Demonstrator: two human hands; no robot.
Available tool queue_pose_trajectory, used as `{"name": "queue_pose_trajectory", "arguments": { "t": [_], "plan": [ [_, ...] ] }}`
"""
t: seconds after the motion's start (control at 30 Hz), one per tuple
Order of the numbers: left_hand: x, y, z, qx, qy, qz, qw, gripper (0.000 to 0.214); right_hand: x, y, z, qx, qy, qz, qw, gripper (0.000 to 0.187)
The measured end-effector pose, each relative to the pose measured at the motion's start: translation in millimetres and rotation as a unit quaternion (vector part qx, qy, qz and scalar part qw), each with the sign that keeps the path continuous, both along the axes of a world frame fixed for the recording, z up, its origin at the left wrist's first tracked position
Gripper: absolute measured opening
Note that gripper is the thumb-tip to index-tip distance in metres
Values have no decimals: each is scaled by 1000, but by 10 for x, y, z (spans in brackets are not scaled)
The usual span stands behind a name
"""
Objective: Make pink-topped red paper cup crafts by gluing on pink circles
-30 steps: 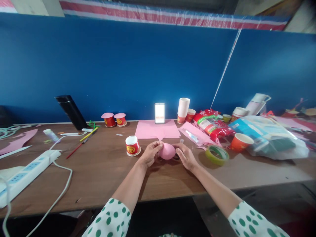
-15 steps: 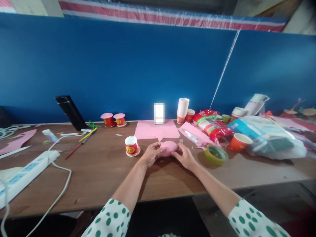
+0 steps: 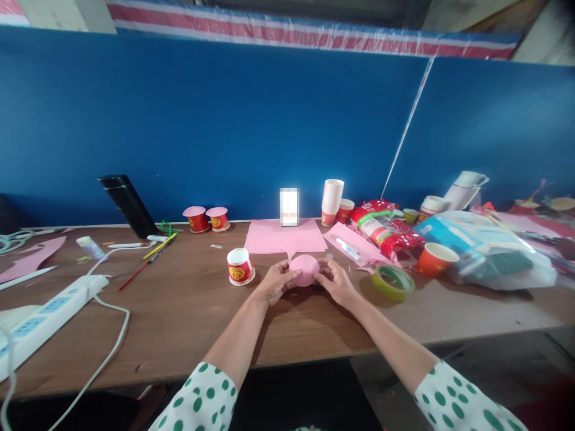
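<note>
A pink paper disc [image 3: 305, 271] is held just above the table, pinched at its left edge by my left hand [image 3: 276, 281] and at its right edge by my right hand [image 3: 335, 282]. A faint crease seems to cross it. To the left of my left hand stands a red and white paper cup [image 3: 240, 266] with a yellow emblem and a flared base rim. Behind the disc lie pink paper sheets [image 3: 265, 235]. Two red cups [image 3: 197, 219] topped with pink discs stand farther back on the left.
Right of my hands lie a roll of yellow-green tape [image 3: 381, 291], an orange cup [image 3: 435, 260], a red plastic packet [image 3: 381, 224] and a plastic bag [image 3: 503, 251]. Stacked white cups [image 3: 333, 200] stand behind. A white power strip [image 3: 51, 320], a black flask [image 3: 130, 206] and brushes occupy the left.
The pink disc has turned slightly between my fingers and looks rounder and narrower. My right hand's fingers have shifted a little along its edge.
</note>
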State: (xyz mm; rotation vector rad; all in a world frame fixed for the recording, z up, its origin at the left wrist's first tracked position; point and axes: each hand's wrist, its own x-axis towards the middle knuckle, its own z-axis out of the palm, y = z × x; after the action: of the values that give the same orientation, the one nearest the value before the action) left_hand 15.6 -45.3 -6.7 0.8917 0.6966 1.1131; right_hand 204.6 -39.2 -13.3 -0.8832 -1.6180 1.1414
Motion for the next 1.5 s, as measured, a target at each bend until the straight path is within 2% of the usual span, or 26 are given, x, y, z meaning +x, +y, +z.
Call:
{"name": "queue_pose_trajectory", "arguments": {
  "t": [0.23,0.4,0.5,0.73,0.87,1.1,1.3,1.5],
  "plan": [
    [5,-11,2,-9,18,-19,1000,30,20,-11,46,-53,67,-3,996,39],
    [31,-6,-8,-4,29,13,999,31,22,-4,47,-72,93,16,993,39],
    [38,-2,-5,-11,32,35,999,32,34,12,32,-74,113,5,991,38],
    [27,-16,29,-6,53,9,999,33,74,70,-24,-110,180,-8,977,38],
    [35,-15,28,-3,57,17,998,31,76,66,-14,-116,155,-22,981,41],
    [34,-17,27,-1,40,43,998,27,59,26,26,-111,122,-7,986,42],
    [22,-47,68,16,30,4,999,32,59,31,20,-132,149,1,980,39],
    [29,-38,33,17,52,-3,999,35,48,-3,39,-103,56,45,992,36]
  ]
}}
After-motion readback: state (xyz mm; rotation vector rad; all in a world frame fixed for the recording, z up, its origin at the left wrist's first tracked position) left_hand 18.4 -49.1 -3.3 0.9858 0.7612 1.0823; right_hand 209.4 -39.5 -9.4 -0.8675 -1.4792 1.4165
